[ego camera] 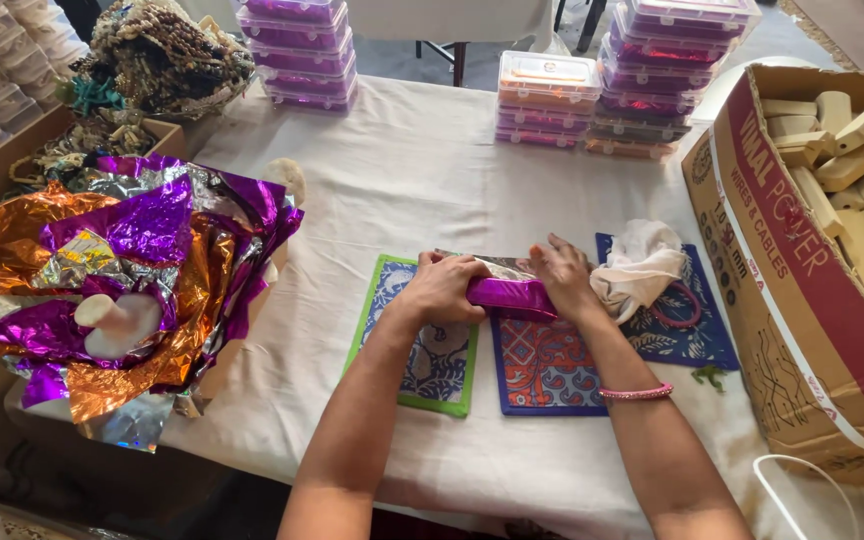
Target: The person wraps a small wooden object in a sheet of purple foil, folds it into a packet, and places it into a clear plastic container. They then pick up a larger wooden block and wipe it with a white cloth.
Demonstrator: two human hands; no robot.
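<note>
Purple foil-wrapped block [512,297] lies crosswise between both hands, long axis left-right, left hand [442,290] clasping one end, right hand [564,283] pinching the other over patterned mats [542,370].

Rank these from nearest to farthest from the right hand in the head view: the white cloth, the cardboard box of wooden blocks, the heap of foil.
1. White cloth, just right of the right hand.
2. Cardboard box, far right.
3. Foil heap, far left.

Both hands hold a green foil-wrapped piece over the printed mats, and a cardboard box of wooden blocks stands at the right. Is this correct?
Not quite. In the head view the foil-wrapped piece is purple, not green. The left hand and right hand do hold it over the printed mats, and the cardboard box of wooden blocks stands at the right.
</note>
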